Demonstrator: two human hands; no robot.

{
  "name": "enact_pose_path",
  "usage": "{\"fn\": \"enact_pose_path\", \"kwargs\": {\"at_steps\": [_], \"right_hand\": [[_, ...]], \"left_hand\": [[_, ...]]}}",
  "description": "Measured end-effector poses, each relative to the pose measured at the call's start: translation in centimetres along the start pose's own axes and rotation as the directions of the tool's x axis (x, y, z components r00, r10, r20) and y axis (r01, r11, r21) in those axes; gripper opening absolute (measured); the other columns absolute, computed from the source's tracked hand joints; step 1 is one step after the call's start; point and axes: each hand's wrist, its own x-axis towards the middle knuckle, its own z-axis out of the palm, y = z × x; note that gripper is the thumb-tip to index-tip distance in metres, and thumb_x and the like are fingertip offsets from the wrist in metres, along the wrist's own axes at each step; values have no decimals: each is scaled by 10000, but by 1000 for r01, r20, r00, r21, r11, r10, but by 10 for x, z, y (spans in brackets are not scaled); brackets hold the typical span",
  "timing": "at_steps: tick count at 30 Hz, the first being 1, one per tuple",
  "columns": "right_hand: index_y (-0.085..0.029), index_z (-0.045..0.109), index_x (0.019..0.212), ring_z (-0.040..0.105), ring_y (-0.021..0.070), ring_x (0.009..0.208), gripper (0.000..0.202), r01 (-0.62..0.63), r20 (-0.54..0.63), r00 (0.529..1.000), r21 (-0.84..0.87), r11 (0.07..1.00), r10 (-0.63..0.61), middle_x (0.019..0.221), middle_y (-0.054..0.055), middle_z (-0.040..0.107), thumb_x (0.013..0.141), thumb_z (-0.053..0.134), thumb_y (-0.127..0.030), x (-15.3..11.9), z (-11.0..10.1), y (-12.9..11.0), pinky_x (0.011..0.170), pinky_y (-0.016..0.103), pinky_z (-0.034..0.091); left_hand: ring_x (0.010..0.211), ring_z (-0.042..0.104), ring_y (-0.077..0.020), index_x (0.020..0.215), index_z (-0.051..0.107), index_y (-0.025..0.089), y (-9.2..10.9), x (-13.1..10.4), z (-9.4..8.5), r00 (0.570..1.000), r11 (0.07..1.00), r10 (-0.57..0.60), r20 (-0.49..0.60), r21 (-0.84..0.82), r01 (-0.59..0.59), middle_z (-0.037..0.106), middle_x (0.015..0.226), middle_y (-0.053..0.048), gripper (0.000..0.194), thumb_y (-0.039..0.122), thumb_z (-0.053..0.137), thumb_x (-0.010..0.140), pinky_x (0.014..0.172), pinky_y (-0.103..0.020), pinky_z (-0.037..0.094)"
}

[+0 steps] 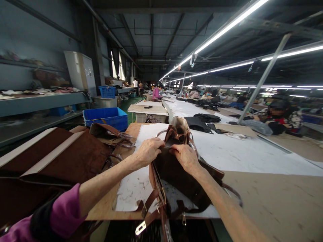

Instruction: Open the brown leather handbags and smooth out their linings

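A brown leather handbag [184,174] lies in front of me on the white paper, its straps and metal clasp [140,228] hanging over the table's near edge. My left hand [150,151] pinches the bag's upper edge from the left, fingers curled. From the right, my right hand [185,156] grips the same edge, thumb pointing inward, a short gap from the left hand. Behind the hands, the folded brown upper part and a pale panel [185,123] stand up. A carrying handle [233,193] sticks out at the right.
More brown bags [68,154] are stacked at my left. A blue bin [105,118] stands behind them. White paper [227,151] covers part of the long table, with black pieces [199,122] farther back. A co-worker [280,116] sits at the right. A slanted metal post [264,77] rises there.
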Motion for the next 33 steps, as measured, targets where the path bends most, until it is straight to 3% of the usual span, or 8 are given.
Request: {"fn": "enact_pose_path", "kwargs": {"at_steps": [4,10,16,26,33], "right_hand": [[-290,642,889,570,162,873,229,-4,-1,1000,-2,1000,4,846,3,654,821,445,-386,-2,1,1,692,237,349],[-309,641,885,577,177,840,230,21,-38,999,-3,1000,-21,822,3,658,825,433,-387,-3,4,5,674,256,346],[-323,641,898,578,182,858,236,0,-1,1000,9,1000,0,841,8,654,822,434,-408,-3,2,5,684,260,353],[-310,642,859,577,187,848,243,-9,-3,1000,-1,1000,9,831,13,651,825,426,-416,-2,3,6,683,270,362],[-334,639,888,580,191,851,221,-24,-16,1000,9,1000,24,828,3,653,817,440,-401,-1,2,6,654,268,356]], "left_hand": [[845,534,-161,838,571,187,3,3,1,1000,996,18,6,85,-19,581,865,-16,181,102,449,735,707,-230,383],[850,533,-142,830,585,188,4,9,1,992,992,104,76,69,-110,575,892,-7,198,87,442,737,725,-211,386],[748,539,-152,749,544,149,8,12,0,985,982,89,149,152,-112,562,806,-27,118,83,458,703,650,-229,399],[767,560,-185,702,544,123,8,12,6,990,976,-106,97,203,85,582,780,-83,110,149,443,738,685,-272,419],[775,571,-201,713,560,112,9,14,11,986,966,-165,24,207,157,602,779,-100,154,101,407,718,655,-276,414]]}}
